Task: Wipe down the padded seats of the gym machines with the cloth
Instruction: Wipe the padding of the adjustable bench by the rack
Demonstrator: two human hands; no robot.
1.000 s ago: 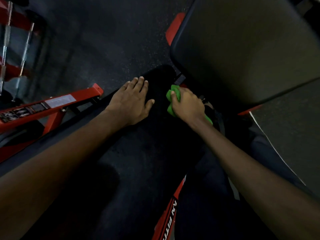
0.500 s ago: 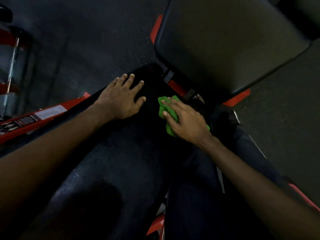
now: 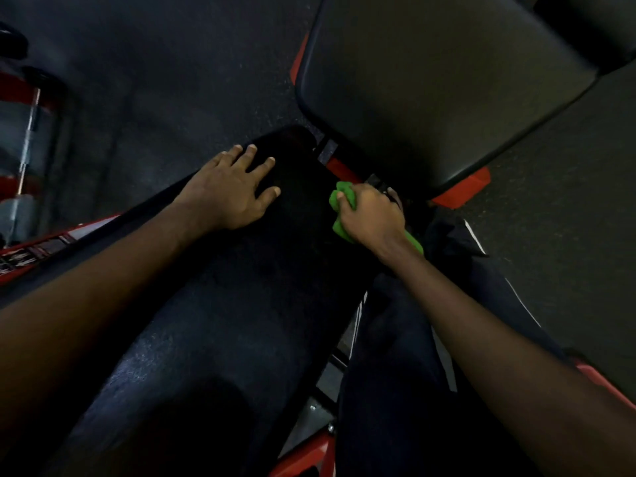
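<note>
Right hand [image 3: 373, 215] curls tight round green cloth [image 3: 339, 204], bunched under palm, cloth poking out at thumb side and by wrist. Cloth sits on far right edge of black padded seat [image 3: 241, 304], close to red frame bar [image 3: 339, 170]. Left hand [image 3: 229, 191] lies flat on seat, fingers spread, holds nothing. Big dark back pad [image 3: 440, 80] stands just past seat. Dark trouser leg [image 3: 395, 373] beside seat.

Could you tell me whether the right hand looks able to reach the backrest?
Probably yes: the right hand, gripping the cloth, is at the edge of the seat, close beside the backrest; nothing blocks it.
</note>
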